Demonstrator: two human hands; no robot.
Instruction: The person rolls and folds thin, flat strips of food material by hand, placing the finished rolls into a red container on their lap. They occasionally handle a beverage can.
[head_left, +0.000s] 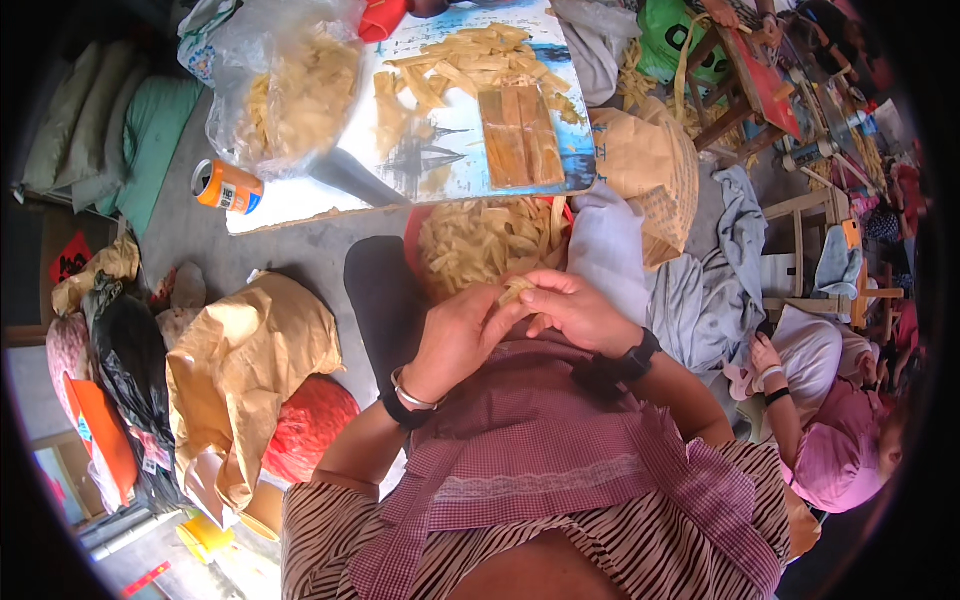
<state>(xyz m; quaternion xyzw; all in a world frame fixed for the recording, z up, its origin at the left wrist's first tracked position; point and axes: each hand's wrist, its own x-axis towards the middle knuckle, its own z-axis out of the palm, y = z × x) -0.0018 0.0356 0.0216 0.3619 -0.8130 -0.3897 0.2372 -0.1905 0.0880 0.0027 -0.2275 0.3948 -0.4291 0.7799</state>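
Before my chest, my left hand (457, 330) and my right hand (574, 307) meet around a small folded pale-yellow strip (516, 289), pinched between the fingertips of both. Just beyond them, a red basin (414, 244) is heaped with similar folded strips (487, 240). A white board table (300, 217) with blue and black smears stands farther off. Flat yellowish strips (480, 60) lie piled on it, behind a brown wooden block (521, 139) with a lengthwise band. A clear plastic bag (281, 97) of pale-yellow material rests at the table's left.
An orange can (227, 186) is at the table's left corner. Brown paper bags stand at left (240, 375) and right (649, 165), with a red bag (311, 427) beside the left one. At right sits a co-worker in pink (836, 442), near wooden frames (802, 247). Another person's hands (742, 19) are at upper right.
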